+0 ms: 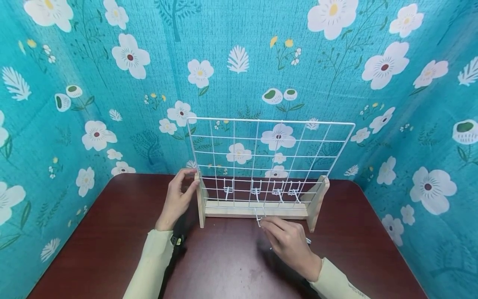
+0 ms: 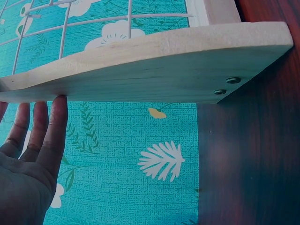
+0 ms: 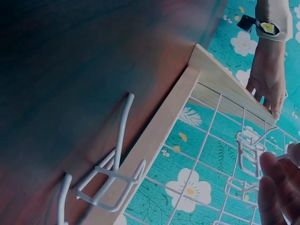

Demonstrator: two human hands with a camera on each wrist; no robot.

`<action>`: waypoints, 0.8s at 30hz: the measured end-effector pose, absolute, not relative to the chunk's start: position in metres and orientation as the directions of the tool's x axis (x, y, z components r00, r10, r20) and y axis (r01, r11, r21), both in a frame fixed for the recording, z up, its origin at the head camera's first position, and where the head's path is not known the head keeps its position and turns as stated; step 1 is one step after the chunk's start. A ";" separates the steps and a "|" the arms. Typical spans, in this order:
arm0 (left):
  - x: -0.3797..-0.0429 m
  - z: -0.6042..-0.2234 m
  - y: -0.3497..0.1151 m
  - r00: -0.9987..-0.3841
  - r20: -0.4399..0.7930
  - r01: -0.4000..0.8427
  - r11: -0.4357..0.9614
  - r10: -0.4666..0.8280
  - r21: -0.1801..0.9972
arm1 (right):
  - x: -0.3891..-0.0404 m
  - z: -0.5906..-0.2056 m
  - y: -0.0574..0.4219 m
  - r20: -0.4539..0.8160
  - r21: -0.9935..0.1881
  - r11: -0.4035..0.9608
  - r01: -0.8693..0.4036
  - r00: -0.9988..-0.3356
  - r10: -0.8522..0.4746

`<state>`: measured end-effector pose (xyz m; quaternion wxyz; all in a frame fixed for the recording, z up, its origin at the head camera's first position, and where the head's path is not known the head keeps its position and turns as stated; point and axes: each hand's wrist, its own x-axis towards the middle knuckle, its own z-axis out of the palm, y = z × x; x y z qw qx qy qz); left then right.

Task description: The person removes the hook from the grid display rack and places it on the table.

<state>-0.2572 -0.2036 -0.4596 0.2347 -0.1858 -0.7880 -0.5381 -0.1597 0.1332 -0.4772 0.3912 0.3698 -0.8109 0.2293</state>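
A white wire grid rack point(image 1: 257, 158) stands in a wooden base point(image 1: 257, 211) on the table. Several white wire hooks point(image 1: 277, 191) hang along its lower rows. My left hand point(image 1: 177, 201) holds the upper end of the rack's left wooden side panel point(image 2: 154, 79); its fingertips touch the panel in the left wrist view. In front of the base my right hand point(image 1: 289, 243) pinches a white wire hook point(image 1: 257, 216) between thumb and fingers. Loose hooks point(image 3: 110, 180) lie on the table near the right hand, partly hidden by it in the head view.
The dark red-brown table point(image 1: 224, 265) extends around the rack. Behind it and along both sides hangs a turquoise curtain point(image 1: 239, 91) with white flowers. The right wooden side panel point(image 1: 318, 203) closes the other end of the rack.
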 end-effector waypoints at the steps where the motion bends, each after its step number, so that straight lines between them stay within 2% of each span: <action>1: -0.257 -0.460 -0.203 -0.823 0.567 0.542 0.356 0.039 0.761 | -0.159 -0.478 0.133 0.800 -0.080 0.621 -0.780 -0.422 -0.426; 11: -0.258 -0.462 -0.201 -0.816 0.578 0.547 0.355 0.022 0.758 | -0.159 -0.490 0.137 0.741 -0.075 0.631 -0.772 -0.466 -0.483; 24: -0.257 -0.460 -0.202 -0.824 0.565 0.540 0.349 0.035 0.766 | -0.157 -0.498 0.140 0.637 -0.082 0.678 -0.730 -0.561 -0.528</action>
